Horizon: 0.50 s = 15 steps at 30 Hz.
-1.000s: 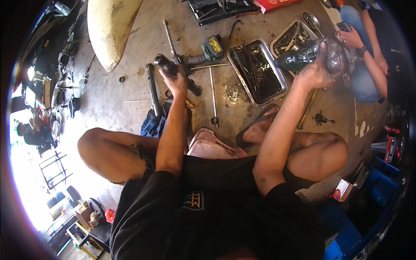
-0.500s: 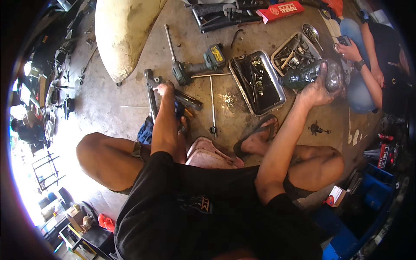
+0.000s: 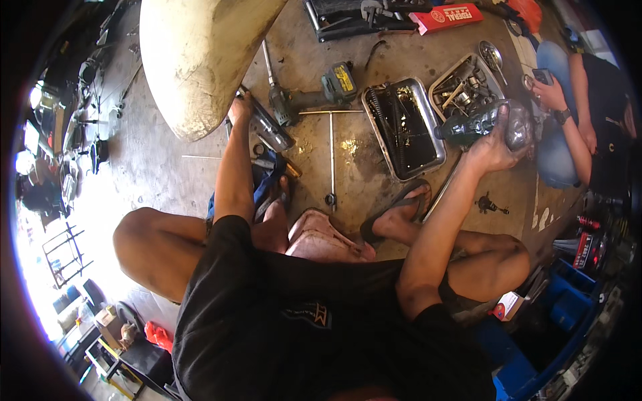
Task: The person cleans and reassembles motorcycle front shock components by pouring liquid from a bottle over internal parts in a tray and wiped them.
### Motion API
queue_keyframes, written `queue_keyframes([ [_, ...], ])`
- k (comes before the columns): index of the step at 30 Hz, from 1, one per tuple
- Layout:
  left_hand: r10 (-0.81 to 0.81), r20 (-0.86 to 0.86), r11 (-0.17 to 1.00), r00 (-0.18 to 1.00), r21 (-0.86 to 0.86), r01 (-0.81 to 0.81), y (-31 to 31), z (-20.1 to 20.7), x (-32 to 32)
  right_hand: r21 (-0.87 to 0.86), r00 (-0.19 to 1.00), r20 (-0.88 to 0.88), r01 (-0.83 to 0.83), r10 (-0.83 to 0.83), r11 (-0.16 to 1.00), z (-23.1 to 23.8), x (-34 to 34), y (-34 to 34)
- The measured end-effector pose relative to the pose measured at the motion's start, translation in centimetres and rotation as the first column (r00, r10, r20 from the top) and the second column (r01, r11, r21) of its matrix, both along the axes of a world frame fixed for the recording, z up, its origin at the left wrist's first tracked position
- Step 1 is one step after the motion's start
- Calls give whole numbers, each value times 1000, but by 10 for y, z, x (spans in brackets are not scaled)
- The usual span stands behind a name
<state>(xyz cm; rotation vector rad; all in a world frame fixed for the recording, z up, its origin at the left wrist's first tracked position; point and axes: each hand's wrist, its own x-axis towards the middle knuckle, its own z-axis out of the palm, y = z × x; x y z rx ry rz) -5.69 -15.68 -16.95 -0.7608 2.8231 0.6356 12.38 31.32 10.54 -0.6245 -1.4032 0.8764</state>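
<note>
My left hand (image 3: 240,112) is closed at the upper end of a dark metal tube (image 3: 273,131), low over the floor beside the cream panel; its fingertips are partly hidden. Lying sideways in my right hand (image 3: 493,148) is a clear plastic bottle (image 3: 519,120), fingers wrapped round its body. Dark greenish liquid shows toward the bottle's neck, which points left at the rim of a metal tray (image 3: 438,162). Dark oil and a long coil spring (image 3: 394,134) are in that tray. Just behind the bottle stands a second tray (image 3: 433,100) with several metal parts.
A cordless impact wrench (image 3: 287,103) and a T-handle wrench (image 3: 332,157) lie in the middle. The cream panel (image 3: 194,73) hangs in from the far left. A person (image 3: 578,127) sits at the right with a phone. A red box (image 3: 447,18) lies at the back.
My left hand has moved slightly away from me and left with the tube. A silver tube that was beside it no longer shows. My right hand still grips the bottle.
</note>
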Motion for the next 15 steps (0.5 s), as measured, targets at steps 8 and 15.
queue_keyframes([
  [8, 9, -150, 932, 989, -357, -62, -70, -59, 79, -58, 999, -25, -40, 39, 998, -4, -8, -12],
  [15, -51, -485, 942, 873, 266, 203, -7, 49, 73, -34, 998, 13, 64, -64, 997, 9, 3, 0],
])
